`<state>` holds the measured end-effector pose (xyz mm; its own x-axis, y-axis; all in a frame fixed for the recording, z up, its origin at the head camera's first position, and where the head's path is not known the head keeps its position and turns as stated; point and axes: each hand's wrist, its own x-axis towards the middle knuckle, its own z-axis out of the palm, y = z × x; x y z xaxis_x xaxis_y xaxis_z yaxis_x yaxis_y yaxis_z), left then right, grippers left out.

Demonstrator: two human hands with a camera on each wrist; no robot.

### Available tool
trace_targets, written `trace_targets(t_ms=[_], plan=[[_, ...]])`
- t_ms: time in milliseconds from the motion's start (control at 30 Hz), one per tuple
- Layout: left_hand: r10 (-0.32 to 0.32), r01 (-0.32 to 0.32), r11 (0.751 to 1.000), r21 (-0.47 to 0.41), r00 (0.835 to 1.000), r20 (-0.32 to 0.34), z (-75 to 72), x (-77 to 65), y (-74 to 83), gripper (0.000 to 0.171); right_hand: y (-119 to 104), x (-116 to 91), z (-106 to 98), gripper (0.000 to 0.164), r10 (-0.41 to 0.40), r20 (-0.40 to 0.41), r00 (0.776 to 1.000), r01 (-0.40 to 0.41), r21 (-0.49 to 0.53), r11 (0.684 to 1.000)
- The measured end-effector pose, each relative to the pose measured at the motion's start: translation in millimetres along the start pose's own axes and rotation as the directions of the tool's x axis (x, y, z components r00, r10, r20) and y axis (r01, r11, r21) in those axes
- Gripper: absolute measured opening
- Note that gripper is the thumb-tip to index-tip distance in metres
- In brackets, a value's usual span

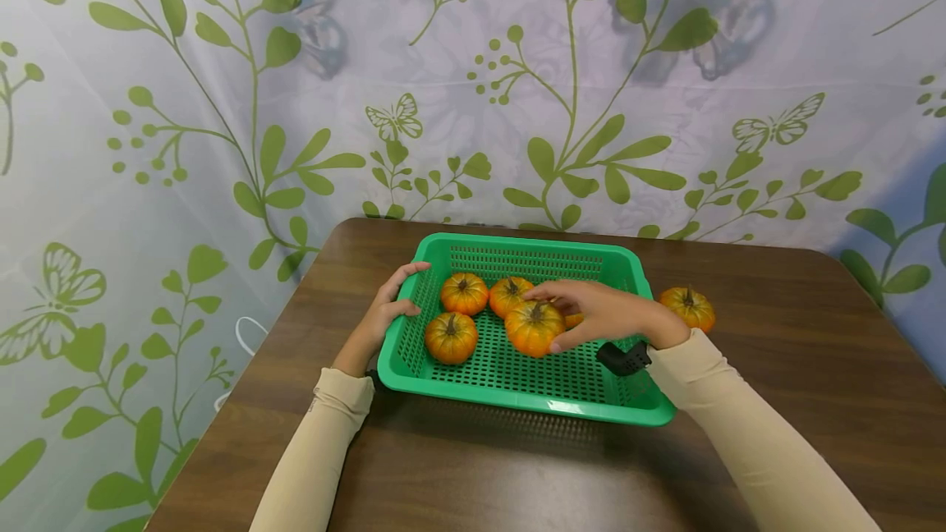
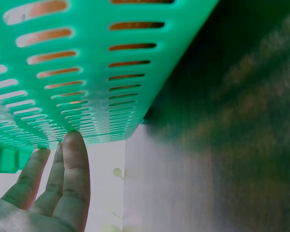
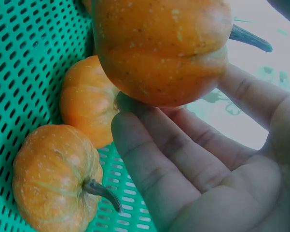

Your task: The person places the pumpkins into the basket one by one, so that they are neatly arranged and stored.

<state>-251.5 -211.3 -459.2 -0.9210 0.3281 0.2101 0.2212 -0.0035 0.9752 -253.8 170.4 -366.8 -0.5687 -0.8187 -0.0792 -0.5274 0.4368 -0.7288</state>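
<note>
In the head view a green perforated basket (image 1: 517, 401) stands on the table. My left hand (image 1: 383, 314) is at its left rim, thumb and a finger over the edge. The left wrist view shows straight fingers (image 2: 75, 169) touching the basket's outer wall. My right hand (image 1: 609, 314) holds a small orange pumpkin (image 1: 534, 330) by its sides, over the basket; its stem points up. Close by inside lie other pumpkins: one at the back left (image 1: 464, 294), one at the front left (image 1: 451, 338) and one behind the held pumpkin (image 1: 508, 294). Another shows partly beneath my right hand.
One more pumpkin (image 1: 688, 308) sits on the brown wooden table (image 1: 783, 351), right of the basket. A curtain with leaves and butterflies (image 1: 458, 105) hangs behind the table. A white cable (image 1: 251, 333) shows past the table's left edge.
</note>
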Motion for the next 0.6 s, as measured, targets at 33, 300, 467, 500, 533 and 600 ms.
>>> trace_targets(t_ms=[33, 300, 467, 500, 533, 600], plan=[[0.002, -0.002, 1.0, 0.002, 1.0, 0.0, -0.1, 0.1, -0.2, 0.078, 0, 2, 0, 0.073, -0.004, 0.004, 1.0, 0.004, 0.0, 1.0], [-0.004, 0.004, 1.0, -0.007, 1.0, 0.001, 0.7, 0.2, 1.2, 0.078, -1, 17, 2, 0.073, 0.012, 0.045, 0.999, -0.01, -0.047, 0.999], [-0.014, 0.014, 1.0, -0.015, 1.0, 0.002, 1.0, 0.0, 2.2, 0.078, -2, 25, 6, 0.072, 0.039, 0.084, 0.996, -0.035, -0.046, 0.998], [-0.016, 0.016, 1.0, -0.015, 1.0, 0.002, 1.0, -0.1, 2.5, 0.078, -2, 26, 7, 0.072, 0.033, 0.09, 0.995, -0.028, -0.05, 0.998], [-0.013, 0.013, 1.0, -0.013, 1.0, 0.003, 0.9, -0.1, 2.0, 0.078, -1, 28, 8, 0.072, 0.027, 0.095, 0.995, -0.022, -0.055, 0.998], [-0.016, 0.016, 1.0, -0.01, 1.0, 0.003, 0.8, -0.2, 2.2, 0.078, 1, 31, 10, 0.072, 0.016, 0.1, 0.995, -0.009, -0.071, 0.997]])
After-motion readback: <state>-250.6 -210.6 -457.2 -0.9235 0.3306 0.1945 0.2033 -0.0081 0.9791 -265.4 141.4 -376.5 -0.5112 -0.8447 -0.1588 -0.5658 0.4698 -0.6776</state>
